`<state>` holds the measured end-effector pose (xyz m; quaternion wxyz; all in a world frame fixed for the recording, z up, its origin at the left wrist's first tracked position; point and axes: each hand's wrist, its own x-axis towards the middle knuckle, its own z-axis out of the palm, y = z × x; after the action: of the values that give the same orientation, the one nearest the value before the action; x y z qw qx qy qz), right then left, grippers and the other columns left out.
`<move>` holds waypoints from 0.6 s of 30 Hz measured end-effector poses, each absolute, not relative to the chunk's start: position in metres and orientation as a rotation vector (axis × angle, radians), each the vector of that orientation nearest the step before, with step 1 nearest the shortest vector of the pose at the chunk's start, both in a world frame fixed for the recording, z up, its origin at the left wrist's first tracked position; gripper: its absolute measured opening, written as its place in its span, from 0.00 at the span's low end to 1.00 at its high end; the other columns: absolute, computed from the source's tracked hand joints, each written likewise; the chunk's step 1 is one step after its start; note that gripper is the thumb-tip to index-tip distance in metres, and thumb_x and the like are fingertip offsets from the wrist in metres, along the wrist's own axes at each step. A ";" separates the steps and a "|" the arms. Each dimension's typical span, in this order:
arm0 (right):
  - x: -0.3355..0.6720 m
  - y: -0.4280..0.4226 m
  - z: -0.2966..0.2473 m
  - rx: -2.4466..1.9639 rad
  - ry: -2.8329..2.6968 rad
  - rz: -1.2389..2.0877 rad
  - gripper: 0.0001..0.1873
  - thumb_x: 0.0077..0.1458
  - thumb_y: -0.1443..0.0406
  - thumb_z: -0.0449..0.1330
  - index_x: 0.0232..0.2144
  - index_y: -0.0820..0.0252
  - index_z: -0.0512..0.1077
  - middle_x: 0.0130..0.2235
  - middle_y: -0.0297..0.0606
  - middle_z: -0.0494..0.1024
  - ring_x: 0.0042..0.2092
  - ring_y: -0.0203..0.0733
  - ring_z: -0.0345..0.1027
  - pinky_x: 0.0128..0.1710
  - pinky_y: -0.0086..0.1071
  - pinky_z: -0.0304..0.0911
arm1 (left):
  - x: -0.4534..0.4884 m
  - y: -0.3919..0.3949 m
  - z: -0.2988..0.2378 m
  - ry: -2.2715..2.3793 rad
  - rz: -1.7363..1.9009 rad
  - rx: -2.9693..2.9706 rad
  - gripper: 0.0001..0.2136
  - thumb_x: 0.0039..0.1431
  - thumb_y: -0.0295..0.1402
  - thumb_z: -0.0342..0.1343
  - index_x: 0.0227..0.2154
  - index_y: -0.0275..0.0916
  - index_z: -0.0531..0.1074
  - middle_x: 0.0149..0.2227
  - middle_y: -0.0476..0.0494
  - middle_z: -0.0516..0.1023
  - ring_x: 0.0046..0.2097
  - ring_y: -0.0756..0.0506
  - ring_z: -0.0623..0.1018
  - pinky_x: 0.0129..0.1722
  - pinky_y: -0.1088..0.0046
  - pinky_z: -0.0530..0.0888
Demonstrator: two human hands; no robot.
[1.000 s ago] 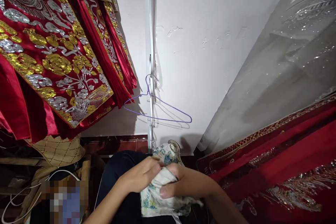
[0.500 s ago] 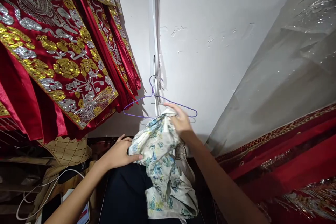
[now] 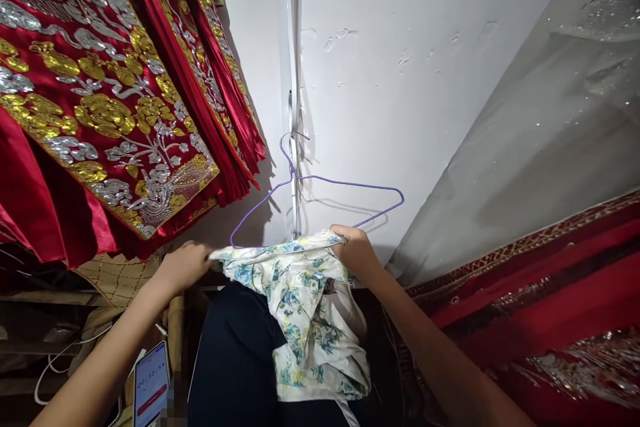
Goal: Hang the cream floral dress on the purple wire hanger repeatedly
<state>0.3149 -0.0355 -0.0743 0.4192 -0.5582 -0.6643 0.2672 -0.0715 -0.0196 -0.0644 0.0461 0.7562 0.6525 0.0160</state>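
A white cloth with a blue and green floral print hangs stretched between my two hands, just below a purple wire hanger hooked on the white wall. My left hand is closed on the cloth's left end. My right hand is closed on its right end and touches the hanger's lower wire. The rest of the cloth drapes down over my dark-clad lap.
Red garments with gold and silver embroidery hang at the upper left. A translucent glittery cover and more red embroidered fabric fill the right. A phone, a white cable and a beige quilted item lie at the lower left.
The bunched cloth was lifted from my lap to the hanger. My hands then drew apart and pulled its top edge straight. The hanger has swung and tilted.
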 end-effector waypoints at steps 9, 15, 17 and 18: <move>0.309 -0.043 -0.069 -1.350 -1.696 0.710 0.06 0.42 0.69 0.50 0.22 0.55 0.53 0.23 0.28 0.52 0.27 0.36 0.45 0.27 0.31 0.43 | -0.028 -0.019 -0.033 1.609 1.140 2.113 0.22 0.58 0.30 0.42 0.51 0.35 0.74 0.53 0.40 0.79 0.54 0.38 0.77 0.54 0.66 0.71; 0.320 -0.040 -0.064 -1.410 -1.628 0.607 0.06 0.43 0.68 0.50 0.22 0.56 0.53 0.23 0.28 0.51 0.28 0.36 0.45 0.27 0.31 0.41 | -0.059 -0.040 -0.056 1.795 1.083 2.060 0.22 0.63 0.35 0.42 0.52 0.35 0.75 0.52 0.37 0.80 0.53 0.35 0.78 0.54 0.61 0.71; 0.317 -0.042 -0.065 -1.380 -1.643 0.634 0.06 0.43 0.68 0.50 0.22 0.56 0.54 0.23 0.28 0.52 0.28 0.36 0.46 0.27 0.30 0.42 | -0.068 -0.048 -0.065 1.798 1.122 2.008 0.22 0.64 0.38 0.42 0.52 0.35 0.75 0.53 0.36 0.79 0.55 0.34 0.77 0.55 0.60 0.70; 0.313 -0.044 -0.066 -1.357 -1.661 0.660 0.06 0.44 0.67 0.50 0.22 0.56 0.54 0.23 0.28 0.53 0.28 0.36 0.46 0.27 0.30 0.43 | -0.068 -0.051 -0.066 1.777 1.154 1.979 0.21 0.65 0.38 0.42 0.51 0.35 0.75 0.53 0.36 0.79 0.55 0.35 0.76 0.56 0.61 0.70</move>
<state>0.3132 -0.0439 -0.0664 0.4339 -0.5447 -0.6670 0.2648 -0.0682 -0.0510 -0.0662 0.1208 0.6776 0.6084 0.3952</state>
